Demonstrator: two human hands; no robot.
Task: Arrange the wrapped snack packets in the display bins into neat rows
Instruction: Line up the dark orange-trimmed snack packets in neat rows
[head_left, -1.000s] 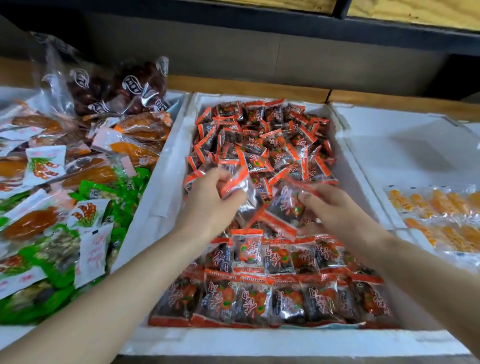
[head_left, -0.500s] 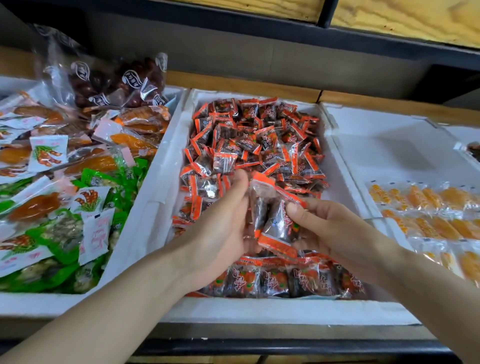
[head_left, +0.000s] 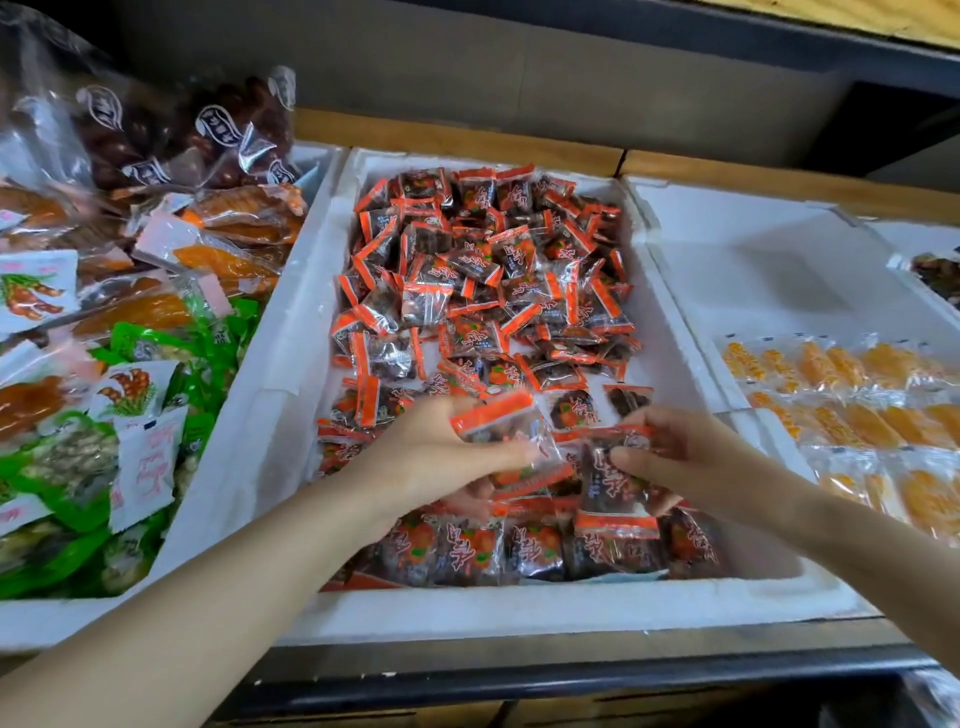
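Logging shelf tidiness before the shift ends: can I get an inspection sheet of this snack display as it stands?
surface: white foam bin, bare floor showing mid-bin.
job's things: red-wrapped packets jumbled at the back; front row lined up neatly.
clutter: nothing seen.
grips: left hand holds an orange-edged packet; right hand pinches a dark packet.
cables: nothing seen.
surroundings: left bin of mixed packs; right bin with yellow packets in rows; wooden ledge behind.

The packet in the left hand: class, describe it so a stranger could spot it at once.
In the middle white foam bin, near its front, the left hand grips one packet. Unlike the pile lying behind it, it is held up, orange strip uppermost.
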